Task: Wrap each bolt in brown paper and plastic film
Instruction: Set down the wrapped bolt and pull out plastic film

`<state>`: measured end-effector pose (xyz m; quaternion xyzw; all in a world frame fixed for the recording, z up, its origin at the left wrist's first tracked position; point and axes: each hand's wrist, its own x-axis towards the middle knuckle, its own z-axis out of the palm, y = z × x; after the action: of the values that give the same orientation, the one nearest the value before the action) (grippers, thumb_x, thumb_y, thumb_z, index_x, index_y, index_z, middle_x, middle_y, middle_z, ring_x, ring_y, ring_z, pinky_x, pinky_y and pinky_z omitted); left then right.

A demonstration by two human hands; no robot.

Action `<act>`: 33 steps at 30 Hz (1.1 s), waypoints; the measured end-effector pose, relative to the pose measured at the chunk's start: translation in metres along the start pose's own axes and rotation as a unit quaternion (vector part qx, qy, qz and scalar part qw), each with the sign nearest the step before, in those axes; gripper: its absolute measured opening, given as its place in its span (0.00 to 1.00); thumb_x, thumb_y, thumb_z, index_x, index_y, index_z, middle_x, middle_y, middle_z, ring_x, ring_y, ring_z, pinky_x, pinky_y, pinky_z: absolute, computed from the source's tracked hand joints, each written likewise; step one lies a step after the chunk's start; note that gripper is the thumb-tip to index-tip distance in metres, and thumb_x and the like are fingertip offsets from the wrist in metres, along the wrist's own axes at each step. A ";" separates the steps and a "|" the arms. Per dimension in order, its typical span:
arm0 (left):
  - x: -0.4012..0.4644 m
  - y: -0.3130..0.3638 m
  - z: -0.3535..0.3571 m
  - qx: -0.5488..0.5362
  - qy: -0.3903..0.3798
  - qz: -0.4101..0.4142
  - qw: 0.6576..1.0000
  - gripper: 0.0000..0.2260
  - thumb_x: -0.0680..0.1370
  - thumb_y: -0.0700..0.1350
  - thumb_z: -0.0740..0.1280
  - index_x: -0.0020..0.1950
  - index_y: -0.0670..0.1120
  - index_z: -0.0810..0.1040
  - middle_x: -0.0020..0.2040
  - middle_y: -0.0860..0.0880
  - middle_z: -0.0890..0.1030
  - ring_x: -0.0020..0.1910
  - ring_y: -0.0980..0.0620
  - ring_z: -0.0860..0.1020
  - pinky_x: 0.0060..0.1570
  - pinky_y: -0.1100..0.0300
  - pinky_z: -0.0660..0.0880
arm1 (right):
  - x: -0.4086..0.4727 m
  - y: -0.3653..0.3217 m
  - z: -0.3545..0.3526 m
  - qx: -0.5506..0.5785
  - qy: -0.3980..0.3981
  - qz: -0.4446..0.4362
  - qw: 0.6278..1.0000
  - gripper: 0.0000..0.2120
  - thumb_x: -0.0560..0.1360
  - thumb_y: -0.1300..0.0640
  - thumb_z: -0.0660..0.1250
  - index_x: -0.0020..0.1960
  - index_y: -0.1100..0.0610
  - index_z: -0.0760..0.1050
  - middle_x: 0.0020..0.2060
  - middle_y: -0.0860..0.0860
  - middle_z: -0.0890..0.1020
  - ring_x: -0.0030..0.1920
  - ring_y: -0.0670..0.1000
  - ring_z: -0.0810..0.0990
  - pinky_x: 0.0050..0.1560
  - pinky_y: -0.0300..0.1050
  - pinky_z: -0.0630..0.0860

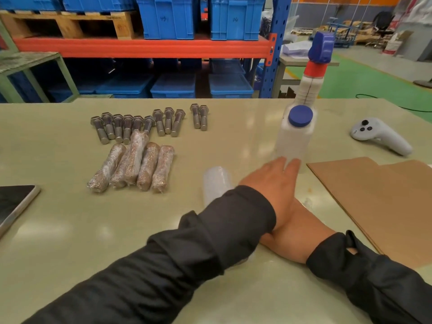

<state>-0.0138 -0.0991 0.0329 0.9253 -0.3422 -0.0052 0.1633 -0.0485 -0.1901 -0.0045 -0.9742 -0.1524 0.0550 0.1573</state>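
Several bare steel bolts (140,123) lie in a row at the far left of the table. In front of them lie several bolts wrapped in brown paper and plastic film (135,167). A clear roll of plastic film (216,181) lies at the middle. Brown paper sheets (374,202) are stacked at the right. My left hand (275,181) reaches across with straight fingers, its fingertips at the base of a translucent spray bottle (297,136). My right hand (299,232) lies back-up on the table under my left wrist. The left sleeve hides its fingers.
A white handheld controller (381,136) lies at the far right of the table (70,230). A phone (14,204) sits at the left edge. Behind the table stands a rack with blue crates (168,17) and a wooden pallet.
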 end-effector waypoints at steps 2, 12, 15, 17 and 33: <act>0.002 -0.002 0.007 -0.022 -0.085 -0.027 0.996 0.30 0.80 0.53 0.57 0.76 0.48 0.45 0.76 0.45 0.51 0.73 0.45 0.55 0.70 0.52 0.56 | 0.003 0.001 0.005 -0.024 -0.008 0.012 1.000 0.30 0.77 0.45 0.58 0.75 0.49 0.53 0.73 0.48 0.60 0.72 0.49 0.58 0.69 0.38 0.51; -0.031 -0.042 -0.004 0.090 -0.150 -0.021 0.984 0.35 0.76 0.66 0.49 0.75 0.53 0.36 0.77 0.52 0.43 0.75 0.55 0.44 0.73 0.54 0.40 | 0.006 0.012 0.009 -0.104 -0.036 -0.040 0.993 0.34 0.72 0.34 0.45 0.73 0.37 0.34 0.74 0.45 0.34 0.72 0.43 0.30 0.71 0.40 0.31; -0.045 -0.055 -0.010 0.131 -0.137 -0.020 0.982 0.36 0.75 0.67 0.50 0.75 0.53 0.37 0.77 0.53 0.41 0.75 0.56 0.41 0.72 0.55 0.37 | 0.005 0.010 0.007 -0.136 -0.038 -0.031 0.989 0.34 0.70 0.30 0.38 0.71 0.37 0.31 0.74 0.48 0.33 0.74 0.49 0.31 0.72 0.43 0.33; -0.053 -0.062 -0.015 0.156 -0.140 -0.023 0.978 0.37 0.74 0.68 0.50 0.75 0.54 0.37 0.77 0.54 0.40 0.74 0.57 0.39 0.70 0.56 0.34 | 0.003 0.008 0.006 -0.128 -0.040 -0.030 0.991 0.34 0.63 0.27 0.31 0.65 0.35 0.26 0.74 0.48 0.33 0.73 0.47 0.30 0.70 0.42 0.31; -0.113 -0.101 -0.046 0.039 -0.089 -0.052 0.994 0.34 0.65 0.75 0.51 0.66 0.61 0.65 0.75 0.61 0.45 0.67 0.63 0.27 0.66 0.64 0.28 | 0.002 0.004 0.004 -0.107 -0.053 -0.024 0.993 0.32 0.62 0.26 0.33 0.63 0.29 0.29 0.74 0.46 0.33 0.73 0.45 0.31 0.71 0.41 0.31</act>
<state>-0.0309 0.0581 0.0344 0.9434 -0.3066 -0.0823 0.0955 -0.0464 -0.1924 -0.0097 -0.9771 -0.1891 0.0863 0.0455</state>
